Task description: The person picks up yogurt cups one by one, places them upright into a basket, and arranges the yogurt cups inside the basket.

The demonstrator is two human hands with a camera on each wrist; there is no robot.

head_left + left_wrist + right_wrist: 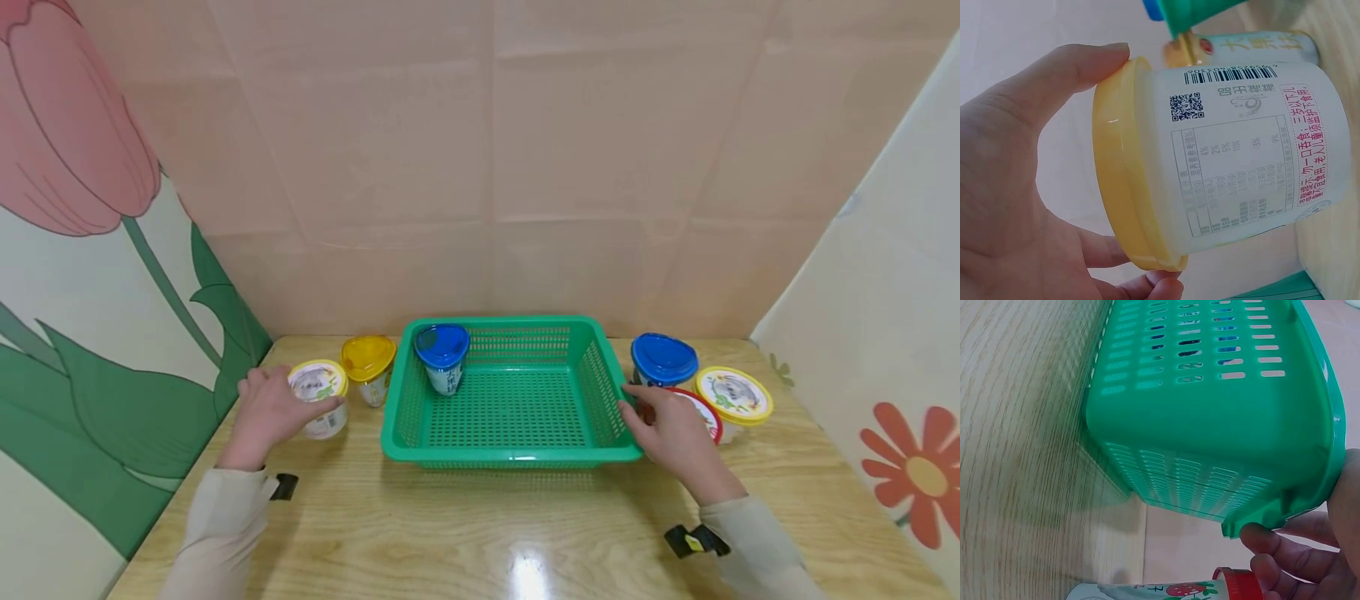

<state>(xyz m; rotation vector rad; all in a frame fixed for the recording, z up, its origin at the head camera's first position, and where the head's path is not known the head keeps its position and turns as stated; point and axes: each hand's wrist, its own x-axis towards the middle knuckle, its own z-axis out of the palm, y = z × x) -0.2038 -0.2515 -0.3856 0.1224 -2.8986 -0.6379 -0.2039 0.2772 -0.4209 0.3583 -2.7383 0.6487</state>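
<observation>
In the head view, my left hand (272, 412) is at the left of the table, on a white food cup (326, 423) with a round yellow lid. The left wrist view shows the thumb and fingers gripping opposite sides of the lid (1124, 169); a barcode and printed label face the camera. My right hand (678, 437) holds the right rim of a green plastic basket (510, 455), with fingertips (1260, 537) under the rim. Inside the basket, at its back left, stands a cup with a blue lid (442, 346). A red-lidded cup (1166, 591) stands close beside the right fingers.
Between the left cup and the basket stands a cup with a yellow-orange domed lid (369, 358). Right of the basket are a blue-lidded cup (663, 358) and a round yellow-lidded cup (735, 394). A pink backdrop (487, 167) rises behind the wooden table (420, 533).
</observation>
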